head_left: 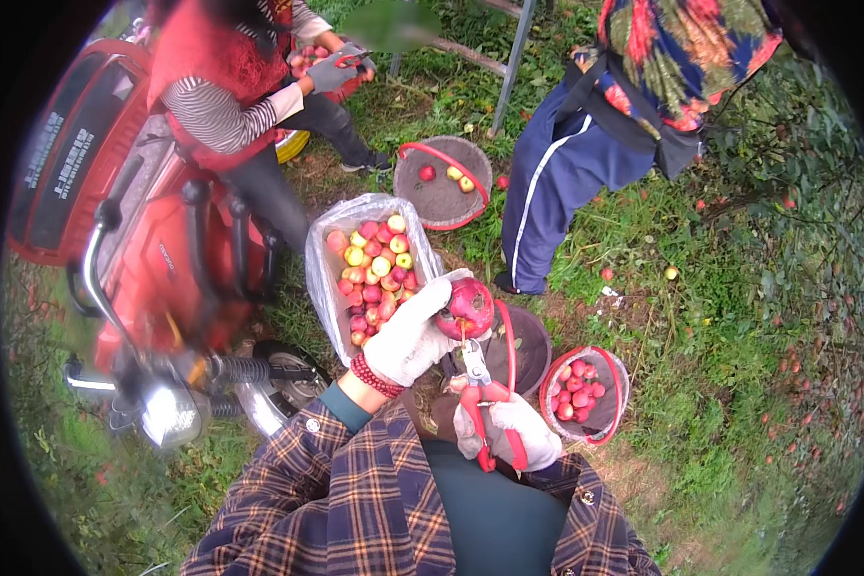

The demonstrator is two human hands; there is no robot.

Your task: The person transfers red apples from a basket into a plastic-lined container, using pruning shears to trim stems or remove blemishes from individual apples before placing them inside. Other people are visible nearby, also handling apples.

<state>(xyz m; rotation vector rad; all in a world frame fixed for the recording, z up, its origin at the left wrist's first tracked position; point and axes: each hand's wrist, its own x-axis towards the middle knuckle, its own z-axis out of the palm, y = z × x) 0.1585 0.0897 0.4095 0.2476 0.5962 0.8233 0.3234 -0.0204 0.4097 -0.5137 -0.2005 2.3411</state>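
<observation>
A red apple (469, 308) with a dark blemish sits in my gloved left hand (411, 331), fingers closed around it. My gloved right hand (520, 432) grips red-handled pruning shears (483, 394). The metal tip of the shears meets the underside of the apple, near its stem. Beyond my left hand is a lined crate (319, 278) full of red and yellow apples. A dark bucket (538, 357) with a red handle stands just behind my hands, partly hidden by them. To its right is a bucket (620, 384) holding several red apples.
Farther ahead stands another bucket (415, 197) with a few apples. A red motor tricycle (173, 259) is on the left, beside a person in a red vest (202, 58). Another person in dark trousers (557, 182) stands ahead right. A ladder (514, 67) rises behind; fruit-bearing branches (787, 221) line the right.
</observation>
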